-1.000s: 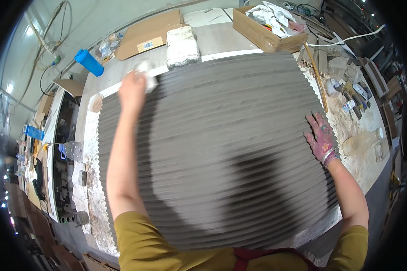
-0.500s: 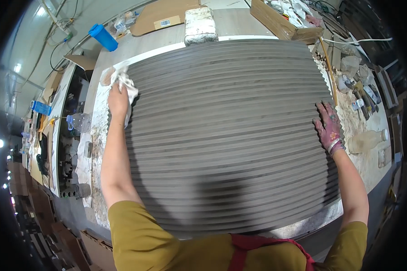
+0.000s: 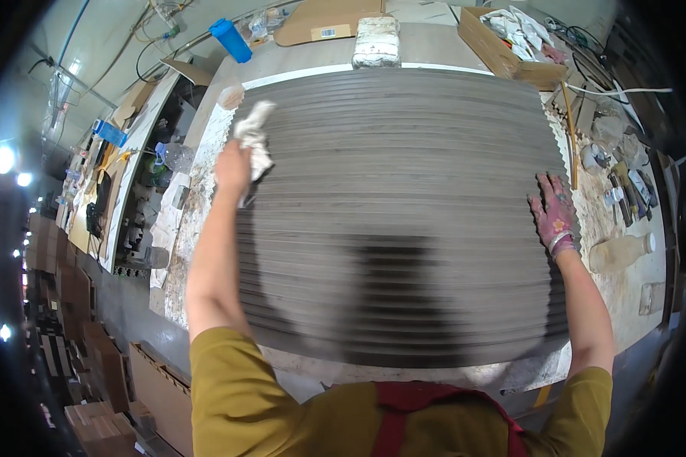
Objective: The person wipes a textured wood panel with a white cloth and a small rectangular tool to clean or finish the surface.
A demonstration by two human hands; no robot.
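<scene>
An open brown cardboard box [image 3: 503, 42] stuffed with white rags sits at the far right edge of the surface [image 3: 434, 42]. A flat sheet of cardboard [image 3: 324, 17] bearing a small white label [image 3: 328, 33] lies at the far edge, left of a white wrapped bundle [image 3: 376, 42]. More brown cartons [image 3: 156, 388] stand on the floor at lower left.

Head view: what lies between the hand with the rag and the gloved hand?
Only the bare grey ridged slab between left hand with white rag and right hand, in the head view.
</scene>
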